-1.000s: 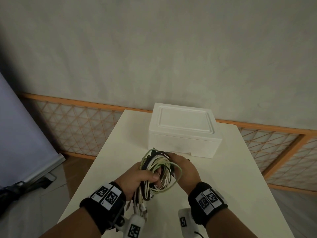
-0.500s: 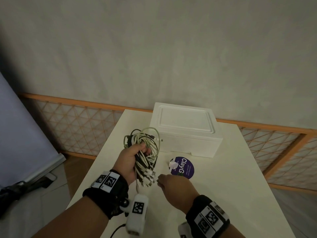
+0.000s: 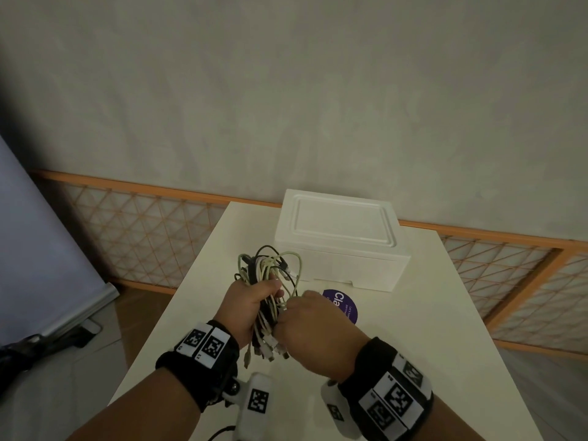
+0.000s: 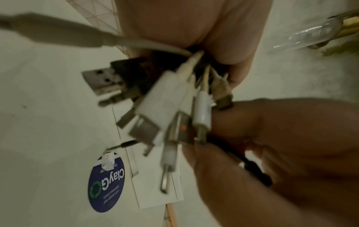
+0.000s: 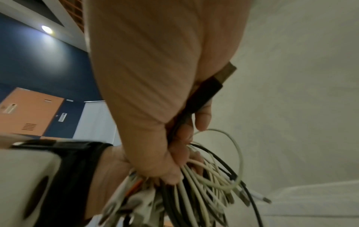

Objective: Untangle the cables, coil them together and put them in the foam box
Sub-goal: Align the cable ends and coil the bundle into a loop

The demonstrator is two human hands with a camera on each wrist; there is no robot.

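A bundle of white, grey and black cables is held upright above the table, gripped round its middle by my left hand. Loops stick out above the fist, and several plugs hang below it. My right hand has closed in on the bundle's right side. Its fingers curl round a black USB plug and its cable. The white foam box stands behind the hands with its lid on.
A round purple sticker lies on the white table in front of the box. An orange lattice fence runs behind the table, and a grey wall rises above it. At the far left stands a pale panel.
The right hand has moved up and left from below the bundle and taken hold at its side. The left hand still grips the bundle at about the same height.
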